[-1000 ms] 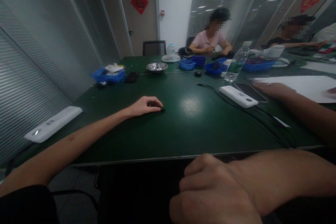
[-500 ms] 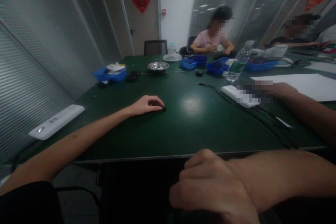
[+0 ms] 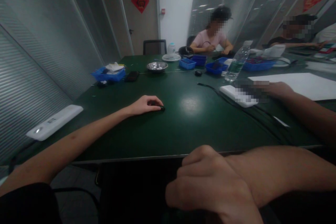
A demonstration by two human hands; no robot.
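Nearer me than the metal bowl [image 3: 150,67], my left hand [image 3: 144,106] pinches a black piece [image 3: 163,108] on the tabletop [image 3: 136,136], gripped, not yet released, and I cannot tell whether my curled right hand [image 3: 210,180] holds anything.

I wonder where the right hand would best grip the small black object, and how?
Probably pinch the small black object by its exposed right end, with the right hand coming from the right, because the left hand pinches its left side. A fingertip grip suits its small size; its exact shape is unclear.
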